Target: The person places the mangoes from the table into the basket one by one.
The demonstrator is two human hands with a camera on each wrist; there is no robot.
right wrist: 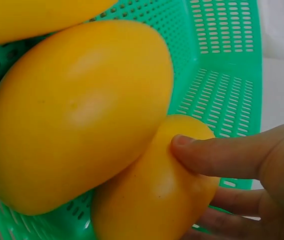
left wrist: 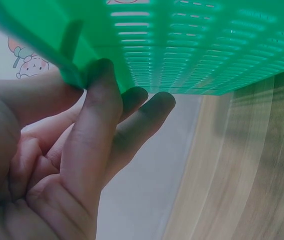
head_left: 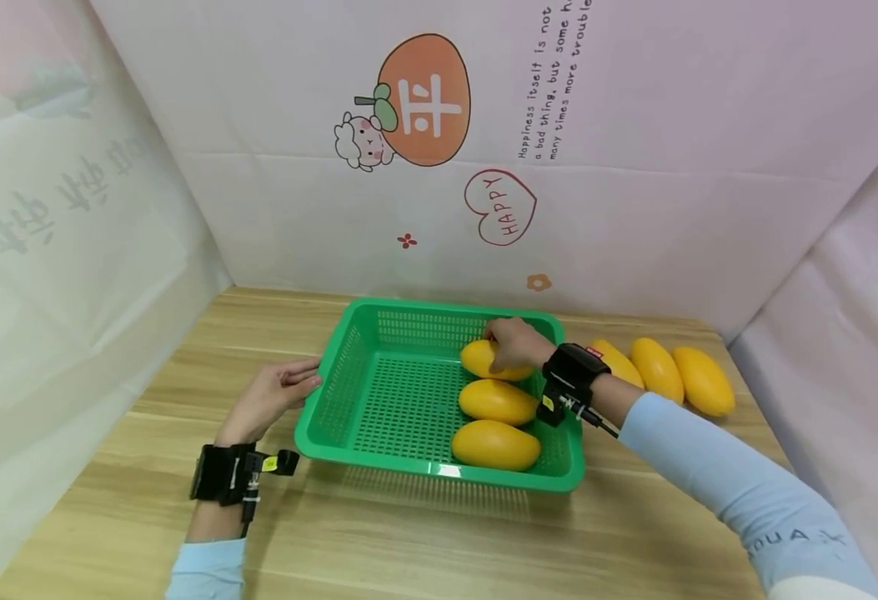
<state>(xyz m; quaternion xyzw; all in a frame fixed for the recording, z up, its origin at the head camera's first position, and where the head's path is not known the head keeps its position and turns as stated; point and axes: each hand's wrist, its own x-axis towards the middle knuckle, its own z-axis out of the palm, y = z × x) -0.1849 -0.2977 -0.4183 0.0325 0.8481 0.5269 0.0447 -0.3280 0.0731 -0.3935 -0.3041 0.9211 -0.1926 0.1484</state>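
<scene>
A green plastic basket [head_left: 401, 404] with slotted walls stands on the table. My left hand [head_left: 269, 398] pinches its left rim between thumb and fingers; the left wrist view shows the fingertips [left wrist: 101, 70] against the outer wall. Inside the basket at the right end, three yellow mangoes lie in a column. My right hand [head_left: 519, 342] grips the rearmost mango [head_left: 474, 360], its thumb [right wrist: 202, 155] lying across the skin in the right wrist view. Just in front are the middle mango [head_left: 497, 402] and the front mango [head_left: 494, 446].
Three more mangoes lie on the wooden table [head_left: 439, 542] right of the basket, among them one at the far right [head_left: 704, 381]; my right forearm partly covers this group. A white printed cloth [head_left: 634, 233] hangs behind the table and along both sides.
</scene>
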